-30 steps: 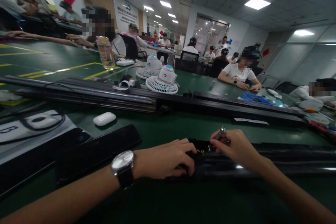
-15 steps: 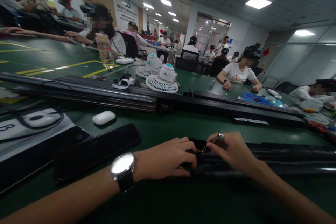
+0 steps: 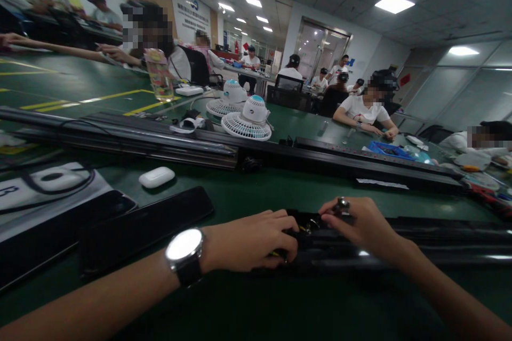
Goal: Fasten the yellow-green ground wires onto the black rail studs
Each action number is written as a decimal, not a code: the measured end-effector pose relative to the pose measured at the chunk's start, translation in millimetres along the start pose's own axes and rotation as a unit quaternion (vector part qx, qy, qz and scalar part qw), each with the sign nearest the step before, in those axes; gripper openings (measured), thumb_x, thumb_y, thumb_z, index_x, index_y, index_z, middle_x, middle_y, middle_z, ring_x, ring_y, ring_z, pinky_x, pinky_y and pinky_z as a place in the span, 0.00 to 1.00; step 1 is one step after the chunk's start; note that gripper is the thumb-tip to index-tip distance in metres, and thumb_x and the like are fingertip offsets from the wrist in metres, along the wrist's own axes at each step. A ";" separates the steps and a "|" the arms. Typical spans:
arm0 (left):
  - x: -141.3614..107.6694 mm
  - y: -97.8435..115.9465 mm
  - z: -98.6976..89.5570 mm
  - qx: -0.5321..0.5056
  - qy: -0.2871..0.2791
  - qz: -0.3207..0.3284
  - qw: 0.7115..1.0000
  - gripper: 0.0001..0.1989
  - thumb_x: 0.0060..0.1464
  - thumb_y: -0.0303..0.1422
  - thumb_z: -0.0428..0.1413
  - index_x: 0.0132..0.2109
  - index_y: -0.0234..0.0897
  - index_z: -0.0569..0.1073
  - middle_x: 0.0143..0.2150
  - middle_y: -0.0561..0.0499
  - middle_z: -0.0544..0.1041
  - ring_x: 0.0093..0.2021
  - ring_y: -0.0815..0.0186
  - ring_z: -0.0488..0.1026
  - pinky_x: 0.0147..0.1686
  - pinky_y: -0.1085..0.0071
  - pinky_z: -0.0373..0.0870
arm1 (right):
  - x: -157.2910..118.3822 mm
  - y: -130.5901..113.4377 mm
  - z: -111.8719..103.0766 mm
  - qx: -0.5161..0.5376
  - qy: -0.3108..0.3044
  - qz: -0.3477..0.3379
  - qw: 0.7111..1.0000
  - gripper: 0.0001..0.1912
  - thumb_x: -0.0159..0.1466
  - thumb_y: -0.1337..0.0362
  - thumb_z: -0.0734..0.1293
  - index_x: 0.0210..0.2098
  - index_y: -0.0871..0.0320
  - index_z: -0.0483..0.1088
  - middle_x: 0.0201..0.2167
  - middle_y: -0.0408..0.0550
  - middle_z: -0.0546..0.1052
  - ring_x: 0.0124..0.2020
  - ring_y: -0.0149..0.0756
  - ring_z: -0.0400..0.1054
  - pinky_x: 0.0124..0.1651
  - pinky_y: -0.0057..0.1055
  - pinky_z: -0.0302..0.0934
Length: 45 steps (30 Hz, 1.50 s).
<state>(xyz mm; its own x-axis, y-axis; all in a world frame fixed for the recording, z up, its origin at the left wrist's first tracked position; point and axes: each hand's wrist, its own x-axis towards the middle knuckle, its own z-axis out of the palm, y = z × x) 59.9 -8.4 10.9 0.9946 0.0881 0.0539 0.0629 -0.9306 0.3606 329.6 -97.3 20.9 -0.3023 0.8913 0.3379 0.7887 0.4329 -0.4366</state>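
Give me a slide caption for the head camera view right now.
Left hand steadies a long black part while the right hand pinches a small metal tool.

Two bare hands (image 3: pixel 258 240) (image 3: pixel 360 219) working, one small metal tool (image 3: pixel 343 204) being held, one wristwatch (image 3: pixel 184 248) shining, two white fans (image 3: pixel 232 98) (image 3: pixel 254 111) standing, one clear bottle (image 3: pixel 160 75) standing, one white earbud case (image 3: pixel 157 177) lying flat, one blue tray (image 3: pixel 390 151) resting, one paper strip (image 3: pixel 382 184) lying flat.

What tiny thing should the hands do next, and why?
Perhaps the right hand should ease the small metal tool slightly towards the yellow wires, because its fingertips are just beside them and the left hand rests on the other side.
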 end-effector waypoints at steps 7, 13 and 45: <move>1.8 -0.1 2.8 0.012 0.022 -0.010 1.000 0.10 0.57 0.32 0.66 0.45 0.43 0.76 0.54 0.50 0.72 0.52 0.60 0.69 0.52 0.64 0.65 | 1.8 -1.8 5.6 0.006 0.019 0.035 0.999 0.08 0.69 0.62 0.68 0.38 0.56 0.79 0.31 0.45 0.84 0.30 0.36 0.78 0.34 0.29 0.68; 4.0 5.1 0.9 0.048 0.016 -0.007 0.999 0.07 0.58 0.32 0.65 0.44 0.41 0.76 0.54 0.49 0.73 0.52 0.58 0.69 0.51 0.63 0.65 | 2.1 -0.2 6.1 -0.001 0.013 0.041 0.999 0.09 0.69 0.61 0.67 0.38 0.56 0.79 0.31 0.46 0.83 0.30 0.36 0.78 0.34 0.31 0.68; 5.8 4.2 1.9 0.025 0.032 0.004 0.999 0.06 0.58 0.29 0.65 0.43 0.41 0.78 0.55 0.50 0.72 0.53 0.60 0.68 0.53 0.65 0.63 | 5.8 8.8 0.1 -0.083 -0.078 0.024 0.993 0.09 0.66 0.72 0.61 0.38 0.56 0.72 0.32 0.45 0.77 0.32 0.37 0.70 0.37 0.30 0.56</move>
<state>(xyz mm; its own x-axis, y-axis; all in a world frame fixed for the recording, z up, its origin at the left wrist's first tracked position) 66.0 -12.5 10.9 0.9881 0.1018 0.1157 0.0610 -0.9478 0.3131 334.7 -88.3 18.9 -0.3309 0.9262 0.1806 0.8777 0.3724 -0.3017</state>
